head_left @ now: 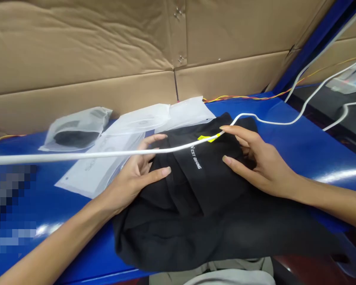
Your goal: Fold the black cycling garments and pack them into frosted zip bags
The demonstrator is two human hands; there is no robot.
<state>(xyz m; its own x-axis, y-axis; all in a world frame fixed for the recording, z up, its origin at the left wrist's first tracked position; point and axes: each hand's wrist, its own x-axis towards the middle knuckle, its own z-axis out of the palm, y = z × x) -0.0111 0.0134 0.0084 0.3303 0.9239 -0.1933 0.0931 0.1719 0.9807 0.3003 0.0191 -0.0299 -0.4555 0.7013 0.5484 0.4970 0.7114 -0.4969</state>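
A black garment (213,233) with white "WEST BIKING" lettering and a small yellow patch lies partly folded in front of me, its lower part spilling over the table's near edge. My left hand (138,170) grips the folded cloth at its left side, thumb on top and some fingers hidden behind it. On the right side, my right hand (255,158) holds the fabric between thumb and fingers, its index fingertip by the yellow patch. A white cable (130,152) crosses in front of the garment and passes close to that fingertip.
Several frosted plastic bags (86,170) lie behind and left of the garment; one bag (77,134) has something black inside. Cardboard (225,35) walls the back of the blue table (296,146). Red and yellow wires (240,97) run along the rear edge.
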